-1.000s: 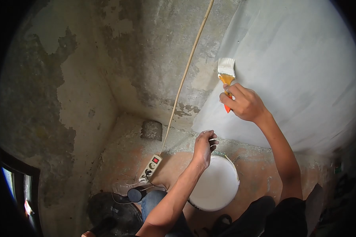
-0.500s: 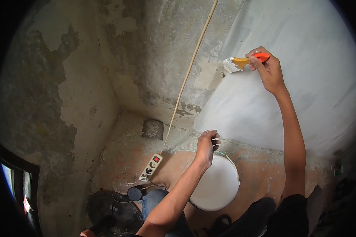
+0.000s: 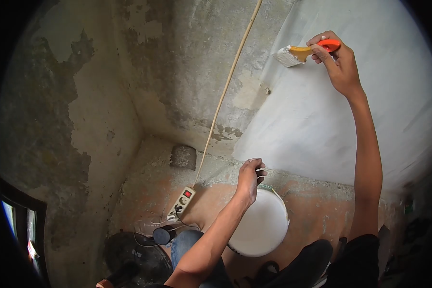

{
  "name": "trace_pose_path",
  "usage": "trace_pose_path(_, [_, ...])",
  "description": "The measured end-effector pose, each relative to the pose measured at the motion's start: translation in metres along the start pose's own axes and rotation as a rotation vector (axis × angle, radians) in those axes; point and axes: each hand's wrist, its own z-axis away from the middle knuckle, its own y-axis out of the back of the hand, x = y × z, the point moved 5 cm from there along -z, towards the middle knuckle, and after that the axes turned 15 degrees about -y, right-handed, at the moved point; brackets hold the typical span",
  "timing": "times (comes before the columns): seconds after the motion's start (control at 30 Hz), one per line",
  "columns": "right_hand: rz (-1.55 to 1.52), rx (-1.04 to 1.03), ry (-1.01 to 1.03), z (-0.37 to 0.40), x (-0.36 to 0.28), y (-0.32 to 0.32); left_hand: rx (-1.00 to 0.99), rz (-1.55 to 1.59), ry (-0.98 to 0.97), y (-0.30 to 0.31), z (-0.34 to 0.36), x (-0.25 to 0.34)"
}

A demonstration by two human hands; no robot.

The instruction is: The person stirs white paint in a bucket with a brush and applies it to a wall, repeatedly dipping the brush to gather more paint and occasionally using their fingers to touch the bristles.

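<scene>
White-loaded bristles (image 3: 289, 58) at the left border of the pale coat on the far wall (image 3: 393, 105); whether they press on the surface, cannot tell. Paintbrush (image 3: 301, 52) lies nearly crosswise: long axis left to right, bristle end left and slightly lower, orange handle end right. Right hand (image 3: 342, 72) grips it from the right, handle pinched between thumb and fingers, so the bristles project left of the fingertips, toward the grey, patchy wall part (image 3: 206, 57). Right hand is by far the nearer to the brush; left hand (image 3: 248, 181) well apart, low and nearer the body, by the far left rim of a round white bucket (image 3: 287, 218). Left fingers loosely curled, nothing visible in them; whether thumb and fingers meet, cannot tell. Beige cable (image 3: 229, 81) slants down the view left of the brush, to a power strip (image 3: 181, 204) on the reddish floor (image 3: 317, 211), left of the bucket. Small dark cylinder (image 3: 163, 235) just nearer than the strip, by the knee of the jeans (image 3: 185, 242).
</scene>
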Motion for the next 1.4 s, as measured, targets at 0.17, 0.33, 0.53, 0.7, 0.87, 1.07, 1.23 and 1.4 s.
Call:
trace_pose_path(0.17, [-0.031, -0.135, -0.076, 0.008, 0.005, -0.024, 0.011, -0.007, 0.000, 0.001, -0.003, -0.001])
trace_pose_path(0.33, [0.088, -0.101, 0.021, 0.008, 0.010, -0.033, 0.004, -0.005, 0.012, -0.001, -0.003, -0.007])
trace_pose_path(0.53, [0.067, 0.154, 0.160, 0.001, -0.017, 0.018, 0.017, -0.019, 0.017, -0.001, -0.008, -0.010])
trace_pose_path(0.7, [0.031, -0.116, 0.003, 0.014, -0.005, -0.017, 0.008, -0.027, 0.036, -0.003, -0.007, -0.016])
trace_pose_path(0.87, [0.022, 0.128, 0.005, 0.015, -0.002, 0.015, -0.001, -0.027, 0.050, -0.004, -0.006, -0.018])
trace_pose_path(1.07, [-0.096, -0.032, -0.128, 0.025, 0.014, -0.012, 0.004, -0.027, 0.025, -0.003, -0.008, -0.018])
trace_pose_path(1.23, [-0.082, -0.146, -0.129, 0.016, 0.015, -0.039, -0.005, -0.039, 0.034, -0.006, -0.005, -0.020])
trace_pose_path(1.4, [0.073, -0.218, -0.145, 0.005, 0.023, -0.052, -0.011, -0.041, 0.032, -0.005, -0.005, -0.020])
